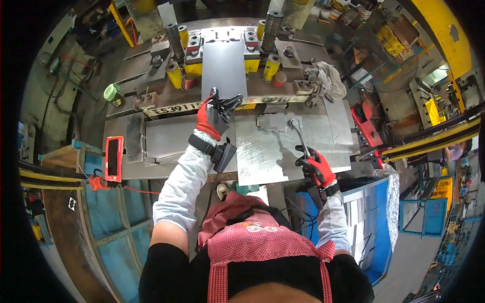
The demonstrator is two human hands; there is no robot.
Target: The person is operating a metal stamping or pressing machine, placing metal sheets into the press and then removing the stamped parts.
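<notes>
My left hand (218, 115), in a red and black glove, is at the near end of a flat grey metal sheet (224, 65) that lies in the press die. Its fingers are stretched out and apart, over or against the sheet's near edge; exact contact is unclear. My right hand (317, 167), gloved alike, is closed round the lower end of a metal rod with a round head (300, 134). That head is just beside a small notched metal piece (273, 122), which lies on a shiny metal plate (268, 159).
Stacked metal sheets (172, 136) lie left of my left hand. Yellow guide posts (174, 74) and coil springs (174, 42) flank the die. A grey rag (326, 81) hangs at its right corner. Near my right forearm stands a blue bin (381, 227) holding metal pieces.
</notes>
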